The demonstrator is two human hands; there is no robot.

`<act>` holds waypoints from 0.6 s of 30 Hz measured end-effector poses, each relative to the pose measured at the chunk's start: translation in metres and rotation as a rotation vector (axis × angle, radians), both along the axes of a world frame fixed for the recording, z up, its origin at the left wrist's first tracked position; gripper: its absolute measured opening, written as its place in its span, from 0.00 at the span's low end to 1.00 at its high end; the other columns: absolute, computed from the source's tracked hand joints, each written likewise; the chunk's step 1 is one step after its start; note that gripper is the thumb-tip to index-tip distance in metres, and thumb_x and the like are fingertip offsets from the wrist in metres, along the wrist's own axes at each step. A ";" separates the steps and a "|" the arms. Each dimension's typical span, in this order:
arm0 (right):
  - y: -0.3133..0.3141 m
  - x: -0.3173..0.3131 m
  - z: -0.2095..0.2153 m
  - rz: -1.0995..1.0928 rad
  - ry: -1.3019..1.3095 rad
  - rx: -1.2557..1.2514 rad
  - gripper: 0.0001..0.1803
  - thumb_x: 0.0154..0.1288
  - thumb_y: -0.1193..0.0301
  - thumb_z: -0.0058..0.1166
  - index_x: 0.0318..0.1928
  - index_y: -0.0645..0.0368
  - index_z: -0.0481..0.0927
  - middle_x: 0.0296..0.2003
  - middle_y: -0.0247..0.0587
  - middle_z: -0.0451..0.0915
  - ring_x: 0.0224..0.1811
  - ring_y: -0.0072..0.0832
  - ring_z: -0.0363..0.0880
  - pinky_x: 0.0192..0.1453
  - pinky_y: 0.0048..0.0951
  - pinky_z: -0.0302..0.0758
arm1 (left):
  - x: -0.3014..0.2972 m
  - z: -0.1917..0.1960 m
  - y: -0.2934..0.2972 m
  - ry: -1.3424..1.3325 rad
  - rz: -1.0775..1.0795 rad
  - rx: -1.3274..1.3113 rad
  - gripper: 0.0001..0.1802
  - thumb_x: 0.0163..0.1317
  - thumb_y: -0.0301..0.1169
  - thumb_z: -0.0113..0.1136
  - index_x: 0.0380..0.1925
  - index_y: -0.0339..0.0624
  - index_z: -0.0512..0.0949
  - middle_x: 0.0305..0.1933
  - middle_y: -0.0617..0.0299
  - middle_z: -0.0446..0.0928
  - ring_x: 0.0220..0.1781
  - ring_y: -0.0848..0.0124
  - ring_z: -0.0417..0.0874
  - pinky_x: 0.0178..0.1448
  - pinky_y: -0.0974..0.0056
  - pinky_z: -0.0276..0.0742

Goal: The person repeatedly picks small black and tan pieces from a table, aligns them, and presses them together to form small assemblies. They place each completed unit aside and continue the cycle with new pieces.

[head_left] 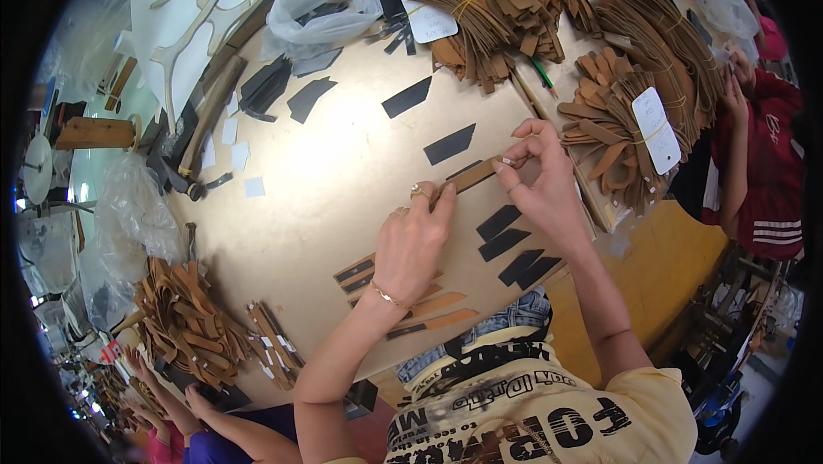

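A narrow brown leather strip (473,177) lies over the table between my hands. My left hand (411,250), with rings and a bracelet, holds its left end between closed fingers. At the other end, the thumb and forefinger of my right hand (549,194) pinch the strip beside a tiny white label. Dark backing pieces (449,144) with slanted ends lie just beyond the strip, and more dark pieces (503,244) sit below my right hand. Several brown strips (433,325), some carrying dark pieces, are laid out beneath my left wrist, which partly hides them.
Tied bundles of brown strips (660,44) with white tags (656,131) crowd the far right. A clear plastic bag (324,8), dark scraps (266,85) and a hammer (184,174) lie farther left. Loose brown strips (190,322) heap at lower left. Other people sit on both sides.
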State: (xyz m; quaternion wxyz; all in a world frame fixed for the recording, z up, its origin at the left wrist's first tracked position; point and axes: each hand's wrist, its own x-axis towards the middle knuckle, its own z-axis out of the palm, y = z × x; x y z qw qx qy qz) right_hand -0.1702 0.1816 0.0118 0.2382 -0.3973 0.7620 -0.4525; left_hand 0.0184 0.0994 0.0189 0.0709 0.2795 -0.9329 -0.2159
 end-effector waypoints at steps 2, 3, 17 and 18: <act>0.000 0.001 0.000 -0.004 0.043 0.001 0.21 0.57 0.77 0.63 0.50 0.58 0.71 0.26 0.33 0.81 0.31 0.28 0.79 0.48 0.34 0.72 | 0.000 0.000 0.000 -0.003 -0.001 -0.002 0.28 0.50 0.15 0.55 0.55 0.41 0.79 0.48 0.53 0.77 0.32 0.58 0.83 0.37 0.58 0.81; 0.000 0.001 0.000 -0.012 0.061 0.032 0.21 0.57 0.76 0.63 0.50 0.58 0.71 0.26 0.32 0.80 0.31 0.27 0.79 0.50 0.35 0.71 | 0.000 0.001 0.000 -0.005 0.001 -0.004 0.28 0.50 0.15 0.55 0.55 0.41 0.79 0.48 0.53 0.77 0.32 0.58 0.83 0.37 0.58 0.81; 0.020 0.046 0.006 0.286 0.832 0.085 0.19 0.55 0.78 0.60 0.49 0.59 0.82 0.54 0.41 0.75 0.57 0.40 0.73 0.58 0.41 0.70 | 0.004 0.000 -0.022 0.374 0.230 0.521 0.17 0.62 0.23 0.66 0.52 0.40 0.83 0.33 0.56 0.84 0.20 0.85 0.70 0.24 0.72 0.66; 0.019 0.049 0.007 0.320 0.743 0.070 0.20 0.54 0.77 0.60 0.51 0.59 0.82 0.54 0.42 0.75 0.57 0.41 0.73 0.59 0.42 0.71 | 0.002 0.002 -0.020 0.384 0.263 0.576 0.17 0.62 0.24 0.66 0.53 0.40 0.82 0.33 0.58 0.84 0.20 0.87 0.68 0.23 0.73 0.64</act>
